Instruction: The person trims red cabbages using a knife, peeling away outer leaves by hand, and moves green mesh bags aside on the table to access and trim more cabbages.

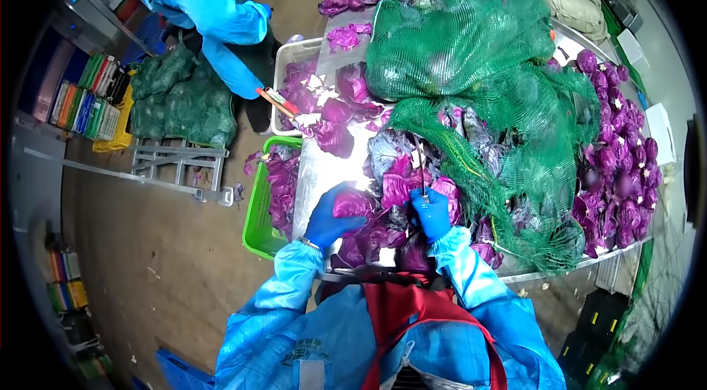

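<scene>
My left hand (329,219), in a blue glove, is closed around the left side of a purple cabbage (353,204) at the table's near edge. In my right hand (431,213), also gloved, is a knife (421,162) with its narrow blade pointing away from me. Loose purple cabbage leaves (383,235) lie between and below my hands. Just beyond them sits a cabbage with greyish outer leaves (388,150). Green net sacks (456,40) of cabbages cover the table to the right of my hands.
A green crate (254,217) of leaves stands left of the metal table (312,176), with a white basket (278,84) behind it. Trimmed cabbages (618,154) are piled at far right. A co-worker (210,7) holds a red-and-wooden-handled tool at left; another person's gloved hands show at the top.
</scene>
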The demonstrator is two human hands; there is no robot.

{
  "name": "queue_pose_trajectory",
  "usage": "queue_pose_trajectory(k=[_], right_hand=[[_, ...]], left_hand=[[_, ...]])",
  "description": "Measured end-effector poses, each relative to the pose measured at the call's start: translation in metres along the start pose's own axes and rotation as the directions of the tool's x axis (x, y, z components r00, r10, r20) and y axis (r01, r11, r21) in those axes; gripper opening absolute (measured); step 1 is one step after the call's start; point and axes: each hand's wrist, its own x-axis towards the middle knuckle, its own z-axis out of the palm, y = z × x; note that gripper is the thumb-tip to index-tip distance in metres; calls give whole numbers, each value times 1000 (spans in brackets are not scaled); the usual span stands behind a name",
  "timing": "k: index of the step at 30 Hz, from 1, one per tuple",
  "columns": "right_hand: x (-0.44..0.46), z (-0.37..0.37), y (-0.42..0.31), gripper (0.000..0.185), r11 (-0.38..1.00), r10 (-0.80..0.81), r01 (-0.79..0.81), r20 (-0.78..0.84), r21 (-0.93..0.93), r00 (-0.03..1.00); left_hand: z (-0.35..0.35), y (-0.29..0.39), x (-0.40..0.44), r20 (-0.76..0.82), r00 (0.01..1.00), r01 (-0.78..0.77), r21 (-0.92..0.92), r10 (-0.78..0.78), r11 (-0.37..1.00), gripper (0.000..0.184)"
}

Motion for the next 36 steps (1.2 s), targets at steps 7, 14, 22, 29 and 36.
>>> queue_pose_trajectory(k=[7, 14, 22, 29, 36], right_hand=[[-23, 30, -52, 43, 859, -190, 269, 217, -435, 958], [-19, 49, -65, 30, 729, -175, 317, 282, -607, 943], [42, -21, -26, 29, 757, -110, 13, -108, -653, 988], [-10, 19, -98, 39, 983, -180, 184, 210, 1, 961], [-19, 39, -119, 27, 956, -184, 233, 255, -177, 949]], left_hand=[[8, -9, -8, -120, 989, 58, -175, -80, 983, 84], [15, 17, -12, -147, 989, -29, -169, 4, 985, 88], [12, 42, -22, -122, 985, -156, -301, 125, 941, 97], [14, 75, -8, -275, 958, -214, -475, 87, 854, 94], [18, 56, -7, -374, 860, -404, -87, 347, 910, 89]])
